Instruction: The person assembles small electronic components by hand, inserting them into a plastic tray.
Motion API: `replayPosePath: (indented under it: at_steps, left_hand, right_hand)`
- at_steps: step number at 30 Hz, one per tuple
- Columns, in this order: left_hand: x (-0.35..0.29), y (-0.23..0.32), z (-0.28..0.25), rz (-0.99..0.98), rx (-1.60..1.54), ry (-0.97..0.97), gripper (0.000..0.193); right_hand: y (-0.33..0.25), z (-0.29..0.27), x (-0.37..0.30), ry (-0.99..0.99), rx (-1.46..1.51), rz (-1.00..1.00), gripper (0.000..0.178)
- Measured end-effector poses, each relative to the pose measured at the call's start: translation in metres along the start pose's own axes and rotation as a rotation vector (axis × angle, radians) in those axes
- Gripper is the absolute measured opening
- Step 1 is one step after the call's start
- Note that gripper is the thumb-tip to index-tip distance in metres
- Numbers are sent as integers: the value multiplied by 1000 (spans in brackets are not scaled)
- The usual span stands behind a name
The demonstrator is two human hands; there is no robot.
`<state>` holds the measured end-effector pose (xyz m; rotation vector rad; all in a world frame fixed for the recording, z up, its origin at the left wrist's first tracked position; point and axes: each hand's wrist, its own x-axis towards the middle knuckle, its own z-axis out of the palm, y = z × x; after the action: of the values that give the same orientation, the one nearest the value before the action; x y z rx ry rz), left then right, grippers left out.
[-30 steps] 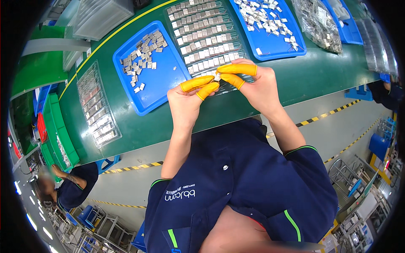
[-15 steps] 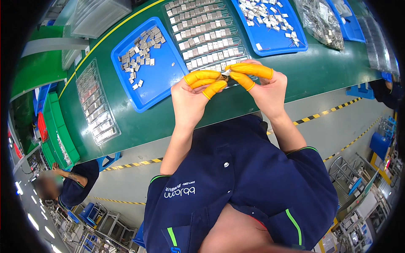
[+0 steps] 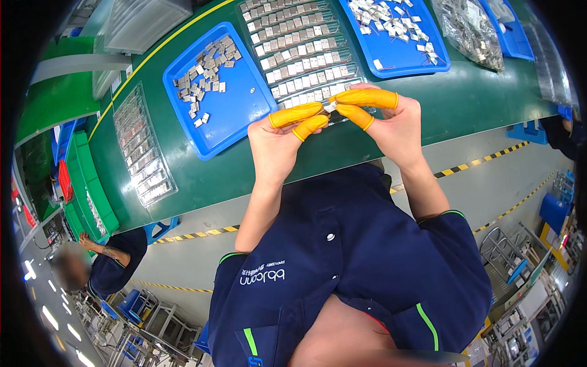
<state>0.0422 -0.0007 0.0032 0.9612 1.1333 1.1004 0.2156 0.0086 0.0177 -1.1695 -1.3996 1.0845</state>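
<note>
Yellow finger cots cover the thumb and fingertips in use on both my hands. My left hand (image 3: 276, 142) and my right hand (image 3: 394, 125) meet at the near edge of a clear tray (image 3: 355, 81). Between their pinched fingertips is a small white connector piece (image 3: 331, 107), with a darker part beside it at the left fingertips; the fingers hide most of both. The clear tray holds rows of small metal-and-white connectors with thin wires. Left of it, a blue tray (image 3: 235, 125) contains loose metal connector pieces. Another blue tray (image 3: 397, 70), at the far right, holds white pieces with wires.
A second clear tray of connectors (image 3: 143, 150) lies left on the green table (image 3: 208, 183). A plastic bag of parts (image 3: 471, 37) sits at the far right beside another blue tray (image 3: 520, 46). Green bins (image 3: 92, 177) and a co-worker (image 3: 116, 263) are at the left.
The view has shifted slightly. Both hands stay together, with their fingertips moving a little around the small pieces.
</note>
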Motion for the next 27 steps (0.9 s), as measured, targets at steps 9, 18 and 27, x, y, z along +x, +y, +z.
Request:
replayPosePath:
  at_steps: [9, 18, 27]
  left_hand:
    - [2, 3, -8, -113, -136, -70, 20]
    - [-1, 8, -15, -21, -51, -165, 19]
    - [-7, 8, -21, -40, -42, -235, 17]
  right_hand:
    - [-2, -2, 2, -64, -68, -29, 19]
    - [3, -5, 10, -309, 139, 287, 22]
    - [6, 7, -1, -334, 293, 431, 16]
